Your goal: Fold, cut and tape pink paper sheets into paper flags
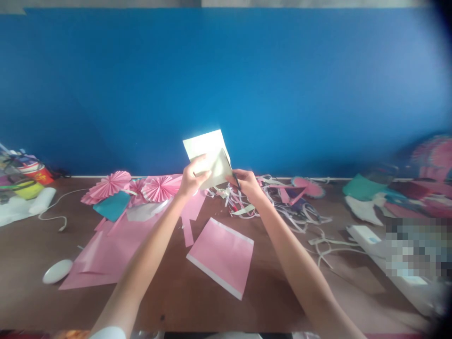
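Observation:
My left hand (193, 177) is raised over the brown table (169, 292) with its fingers closed on a pale cream sheet of paper (207, 147), held upright. My right hand (247, 182) is closed on dark scissors (233, 178), whose blades meet the sheet's lower right edge. A cut flap of the sheet folds down between the two hands. Below them lie a pink paper sheet (221, 256) and pink strips.
Pink pleated paper fans (110, 184) and a teal piece (113, 205) lie at the left. White paper strips (300, 216) pile up right of centre. A white mouse (57, 271) sits front left. A blue wall (226, 84) stands behind.

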The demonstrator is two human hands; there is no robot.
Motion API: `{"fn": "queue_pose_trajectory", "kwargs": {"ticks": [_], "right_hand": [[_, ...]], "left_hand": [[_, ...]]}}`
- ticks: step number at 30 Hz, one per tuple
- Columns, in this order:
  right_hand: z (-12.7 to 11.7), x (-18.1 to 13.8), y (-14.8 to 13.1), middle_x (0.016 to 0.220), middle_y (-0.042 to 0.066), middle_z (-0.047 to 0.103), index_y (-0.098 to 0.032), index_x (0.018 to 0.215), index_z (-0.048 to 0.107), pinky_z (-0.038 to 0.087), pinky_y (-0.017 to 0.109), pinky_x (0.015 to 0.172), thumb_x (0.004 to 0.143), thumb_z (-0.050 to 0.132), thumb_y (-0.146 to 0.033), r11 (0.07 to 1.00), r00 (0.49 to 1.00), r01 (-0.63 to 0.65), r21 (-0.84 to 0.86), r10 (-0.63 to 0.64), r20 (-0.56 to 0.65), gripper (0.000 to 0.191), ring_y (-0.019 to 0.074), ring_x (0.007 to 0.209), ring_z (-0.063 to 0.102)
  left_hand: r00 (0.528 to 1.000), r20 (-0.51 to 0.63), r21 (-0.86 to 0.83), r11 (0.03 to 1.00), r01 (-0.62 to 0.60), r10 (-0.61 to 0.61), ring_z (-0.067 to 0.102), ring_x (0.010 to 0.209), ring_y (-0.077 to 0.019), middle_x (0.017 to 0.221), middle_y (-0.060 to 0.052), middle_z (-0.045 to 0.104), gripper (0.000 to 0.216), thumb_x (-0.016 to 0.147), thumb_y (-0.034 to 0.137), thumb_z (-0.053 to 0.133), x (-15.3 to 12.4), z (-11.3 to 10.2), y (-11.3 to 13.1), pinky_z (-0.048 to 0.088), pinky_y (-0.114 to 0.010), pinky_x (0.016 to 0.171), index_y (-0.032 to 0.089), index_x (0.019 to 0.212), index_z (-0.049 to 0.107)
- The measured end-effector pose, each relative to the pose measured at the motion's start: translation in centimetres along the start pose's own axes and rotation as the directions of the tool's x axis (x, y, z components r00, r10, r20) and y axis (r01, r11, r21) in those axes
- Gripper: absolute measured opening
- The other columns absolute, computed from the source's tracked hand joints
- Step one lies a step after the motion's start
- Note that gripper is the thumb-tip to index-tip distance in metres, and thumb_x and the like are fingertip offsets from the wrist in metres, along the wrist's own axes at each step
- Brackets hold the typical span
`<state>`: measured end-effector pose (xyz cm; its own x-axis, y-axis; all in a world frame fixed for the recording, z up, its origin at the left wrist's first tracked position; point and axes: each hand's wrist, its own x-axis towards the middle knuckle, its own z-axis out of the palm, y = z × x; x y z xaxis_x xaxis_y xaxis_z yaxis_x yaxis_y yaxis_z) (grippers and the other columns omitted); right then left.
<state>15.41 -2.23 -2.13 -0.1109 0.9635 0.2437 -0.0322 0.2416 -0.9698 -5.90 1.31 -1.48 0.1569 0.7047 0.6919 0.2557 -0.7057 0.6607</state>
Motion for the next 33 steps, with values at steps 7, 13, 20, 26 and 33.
{"fn": "queue_pose_trajectory", "kwargs": {"ticks": [7, 13, 20, 26, 33], "right_hand": [[0.07, -0.05, -0.16, 0.055, -0.003, 0.054, -0.012, 0.088, 0.071, 0.028, 0.022, 0.042, 0.064, 0.082, -0.044, 0.999, 1.000, 0.010, -0.031, -0.011, -0.015, 0.041, 0.0074, 0.044, 0.040], [0.03, 0.10, 0.07, 0.054, -0.004, 0.052, -0.013, 0.087, 0.071, 0.026, 0.023, 0.041, 0.064, 0.081, -0.045, 0.998, 1.000, 0.026, -0.049, -0.027, -0.014, 0.040, 0.0071, 0.044, 0.037], [0.06, 0.05, -0.01, 0.051, -0.004, 0.051, -0.014, 0.084, 0.071, 0.026, 0.024, 0.042, 0.065, 0.080, -0.047, 0.996, 0.999, 0.043, -0.072, -0.044, -0.018, 0.040, 0.0073, 0.043, 0.037], [0.32, 0.11, 0.17, 0.055, -0.003, 0.053, -0.014, 0.089, 0.071, 0.027, 0.023, 0.040, 0.065, 0.080, -0.048, 0.997, 0.999, 0.027, -0.067, -0.029, -0.034, 0.044, 0.0073, 0.043, 0.037], [0.20, -0.03, -0.07, 0.052, -0.004, 0.053, -0.013, 0.089, 0.072, 0.027, 0.023, 0.041, 0.064, 0.080, -0.051, 0.996, 0.999, 0.040, -0.079, -0.042, -0.024, 0.046, 0.0072, 0.042, 0.037]], "left_hand": [[1.000, 0.006, -0.004, 1.000, 0.001, -0.001, 0.054, 0.129, -0.0284, 0.138, -0.014, 0.059, 0.059, 0.081, 0.038, 0.069, 0.04, -0.09, -0.33, 0.043, -0.043, 0.111, 0.016, 0.134, 0.056], [1.000, 0.002, -0.019, 1.000, 0.007, -0.007, 0.056, 0.128, -0.0279, 0.138, -0.013, 0.058, 0.057, 0.080, 0.035, 0.071, 0.10, -0.27, -0.39, 0.044, -0.042, 0.110, 0.017, 0.132, 0.058], [1.000, -0.002, -0.035, 0.999, 0.005, -0.005, 0.056, 0.127, -0.0283, 0.137, -0.013, 0.060, 0.057, 0.079, 0.035, 0.071, 0.19, -0.45, -0.22, 0.044, -0.043, 0.110, 0.017, 0.131, 0.058], [1.000, 0.008, -0.040, 0.999, 0.010, -0.010, 0.056, 0.128, -0.0281, 0.137, -0.013, 0.059, 0.056, 0.080, 0.034, 0.071, 0.19, -0.39, -0.31, 0.044, -0.042, 0.110, 0.016, 0.131, 0.058], [1.000, 0.017, -0.027, 1.000, 0.013, -0.013, 0.052, 0.131, -0.0293, 0.138, -0.014, 0.058, 0.058, 0.080, 0.036, 0.069, 0.20, -0.37, -0.42, 0.043, -0.044, 0.111, 0.016, 0.134, 0.056]]}}
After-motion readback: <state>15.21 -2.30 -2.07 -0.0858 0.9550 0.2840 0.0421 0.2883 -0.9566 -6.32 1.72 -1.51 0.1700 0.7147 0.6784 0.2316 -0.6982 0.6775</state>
